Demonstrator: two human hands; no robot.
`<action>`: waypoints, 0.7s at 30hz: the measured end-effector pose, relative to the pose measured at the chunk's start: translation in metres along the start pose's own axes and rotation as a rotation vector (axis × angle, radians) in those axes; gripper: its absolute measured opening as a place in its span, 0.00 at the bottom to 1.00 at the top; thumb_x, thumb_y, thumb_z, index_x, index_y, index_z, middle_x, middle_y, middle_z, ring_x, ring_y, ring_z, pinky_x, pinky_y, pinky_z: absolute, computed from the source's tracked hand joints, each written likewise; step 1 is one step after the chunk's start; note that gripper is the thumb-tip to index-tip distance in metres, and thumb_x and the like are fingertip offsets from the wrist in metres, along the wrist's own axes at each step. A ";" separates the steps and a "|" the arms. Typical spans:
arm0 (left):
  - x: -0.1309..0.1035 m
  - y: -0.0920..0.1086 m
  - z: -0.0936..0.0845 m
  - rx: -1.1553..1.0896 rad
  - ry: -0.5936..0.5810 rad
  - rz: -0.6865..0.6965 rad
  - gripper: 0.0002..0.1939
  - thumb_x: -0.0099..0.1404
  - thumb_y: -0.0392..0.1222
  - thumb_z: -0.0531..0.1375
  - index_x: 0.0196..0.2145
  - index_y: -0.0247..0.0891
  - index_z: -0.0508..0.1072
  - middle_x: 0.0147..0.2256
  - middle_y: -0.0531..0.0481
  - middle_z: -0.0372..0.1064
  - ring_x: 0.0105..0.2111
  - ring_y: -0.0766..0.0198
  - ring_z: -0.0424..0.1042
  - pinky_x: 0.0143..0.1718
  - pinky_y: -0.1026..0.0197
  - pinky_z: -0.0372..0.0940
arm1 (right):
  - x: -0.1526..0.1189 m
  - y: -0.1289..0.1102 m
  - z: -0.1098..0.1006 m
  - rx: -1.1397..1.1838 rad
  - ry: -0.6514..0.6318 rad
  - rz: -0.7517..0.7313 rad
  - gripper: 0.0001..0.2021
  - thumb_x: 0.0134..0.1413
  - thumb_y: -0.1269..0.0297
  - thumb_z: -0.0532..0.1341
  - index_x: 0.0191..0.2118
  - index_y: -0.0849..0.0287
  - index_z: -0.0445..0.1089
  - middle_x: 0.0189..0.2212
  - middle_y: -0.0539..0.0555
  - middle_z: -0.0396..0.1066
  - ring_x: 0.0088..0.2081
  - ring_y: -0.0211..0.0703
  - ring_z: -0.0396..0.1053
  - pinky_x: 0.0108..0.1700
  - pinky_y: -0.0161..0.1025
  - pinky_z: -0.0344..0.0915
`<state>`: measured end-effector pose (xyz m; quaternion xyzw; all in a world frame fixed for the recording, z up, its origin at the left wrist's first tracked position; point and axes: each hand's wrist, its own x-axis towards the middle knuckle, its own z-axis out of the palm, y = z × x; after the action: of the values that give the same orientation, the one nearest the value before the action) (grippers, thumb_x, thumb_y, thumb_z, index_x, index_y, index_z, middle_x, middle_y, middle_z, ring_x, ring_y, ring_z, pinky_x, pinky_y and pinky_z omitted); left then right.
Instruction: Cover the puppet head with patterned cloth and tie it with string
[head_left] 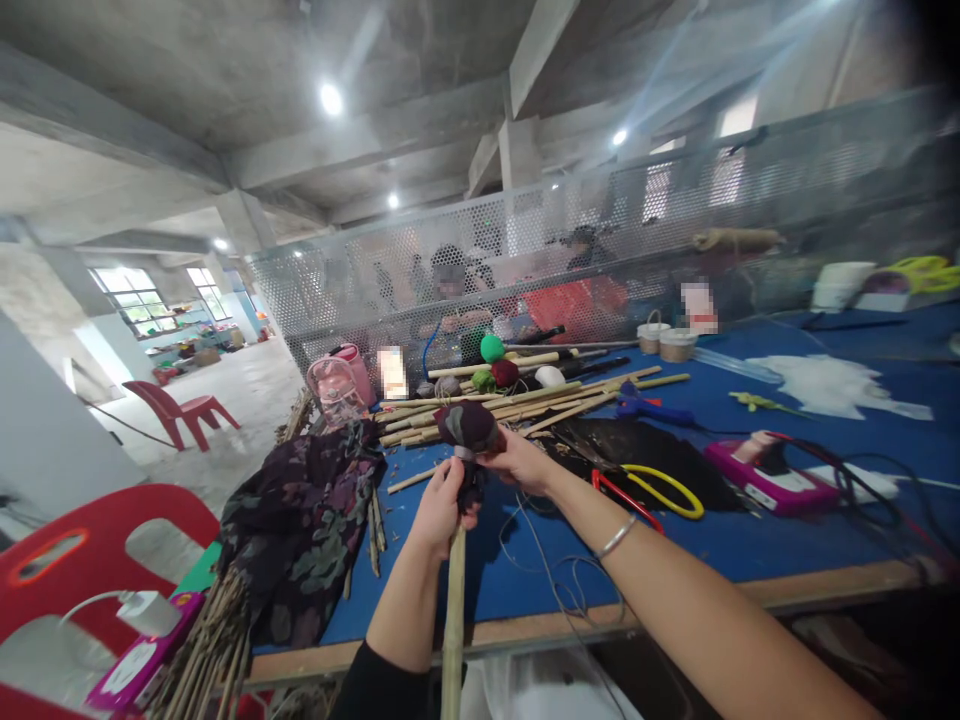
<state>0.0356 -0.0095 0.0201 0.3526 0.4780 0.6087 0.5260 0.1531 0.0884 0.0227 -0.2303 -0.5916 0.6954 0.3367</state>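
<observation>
My left hand (439,505) is closed around the neck of a pale wooden stick (454,630) that slants down toward me. A ball-shaped head wrapped in dark patterned cloth (469,425) tops the stick, with a grey band (465,455) around its neck and cloth ends bunched below. The fingers of my right hand (517,462) are closed on the right side of this wrapped head; their tips are partly hidden. Thin grey cord (551,570) lies loosely on the blue table below my right hand and hangs over its front edge.
Several bamboo sticks (517,405) and small coloured balls (493,348) lie behind my hands. Dark floral cloth (307,530) drapes at left. Yellow-and-red-handled scissors (675,490), a blue glue gun (652,408) and a purple power strip (772,480) lie at right. Perforated metal panels (360,290) stand behind.
</observation>
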 end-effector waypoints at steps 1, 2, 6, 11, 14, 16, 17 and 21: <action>0.000 -0.001 -0.001 -0.013 -0.013 -0.040 0.30 0.49 0.67 0.59 0.35 0.36 0.66 0.17 0.57 0.61 0.12 0.75 0.56 0.10 0.72 0.49 | 0.000 0.000 -0.002 0.007 -0.014 -0.012 0.29 0.32 0.65 0.70 0.46 0.54 0.61 0.19 0.40 0.63 0.13 0.24 0.43 0.14 0.28 0.38; 0.001 -0.002 -0.001 -0.033 -0.025 -0.086 0.30 0.50 0.67 0.58 0.35 0.35 0.67 0.18 0.55 0.62 0.12 0.75 0.56 0.11 0.72 0.51 | 0.001 0.001 -0.003 0.018 -0.024 -0.041 0.29 0.32 0.66 0.70 0.46 0.54 0.62 0.22 0.41 0.65 0.14 0.24 0.46 0.15 0.28 0.41; 0.004 -0.005 -0.005 -0.123 -0.077 -0.210 0.29 0.54 0.65 0.56 0.36 0.33 0.71 0.27 0.45 0.71 0.19 0.70 0.67 0.19 0.68 0.62 | 0.004 0.002 -0.004 0.053 -0.036 -0.243 0.28 0.32 0.70 0.69 0.45 0.58 0.64 0.35 0.49 0.71 0.30 0.33 0.66 0.31 0.30 0.62; 0.006 0.015 -0.013 0.266 0.196 0.072 0.27 0.52 0.59 0.62 0.40 0.33 0.71 0.36 0.41 0.73 0.36 0.57 0.71 0.35 0.60 0.65 | 0.007 0.001 -0.003 -0.008 0.000 -0.258 0.27 0.32 0.69 0.69 0.44 0.59 0.64 0.35 0.50 0.71 0.36 0.38 0.68 0.40 0.35 0.64; 0.003 0.027 -0.011 0.345 0.352 0.201 0.30 0.50 0.55 0.65 0.46 0.35 0.67 0.43 0.39 0.70 0.44 0.54 0.67 0.42 0.61 0.61 | 0.008 0.000 -0.001 -0.057 0.029 -0.251 0.27 0.31 0.69 0.68 0.43 0.59 0.62 0.34 0.50 0.71 0.34 0.37 0.68 0.37 0.34 0.63; -0.002 0.027 -0.003 0.428 0.310 0.248 0.28 0.50 0.53 0.65 0.45 0.36 0.67 0.42 0.39 0.70 0.43 0.54 0.68 0.42 0.60 0.60 | 0.008 0.000 -0.001 -0.092 0.055 -0.235 0.27 0.32 0.69 0.67 0.43 0.59 0.60 0.28 0.47 0.70 0.27 0.34 0.66 0.31 0.32 0.62; -0.004 0.024 0.002 0.487 0.258 0.267 0.26 0.50 0.52 0.66 0.44 0.37 0.68 0.41 0.40 0.71 0.42 0.54 0.69 0.41 0.60 0.60 | 0.008 0.000 -0.001 -0.108 0.070 -0.226 0.26 0.32 0.69 0.67 0.43 0.59 0.59 0.24 0.44 0.68 0.23 0.33 0.63 0.27 0.32 0.60; -0.005 -0.001 0.016 0.548 0.187 0.287 0.19 0.51 0.40 0.65 0.41 0.37 0.68 0.39 0.43 0.71 0.38 0.58 0.69 0.41 0.60 0.60 | 0.006 0.002 -0.001 -0.187 0.125 -0.207 0.26 0.33 0.71 0.66 0.43 0.60 0.59 0.12 0.36 0.56 0.16 0.31 0.53 0.21 0.30 0.50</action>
<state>0.0515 -0.0107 0.0242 0.4873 0.6158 0.5551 0.2741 0.1491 0.0931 0.0209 -0.2413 -0.6522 0.5832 0.4198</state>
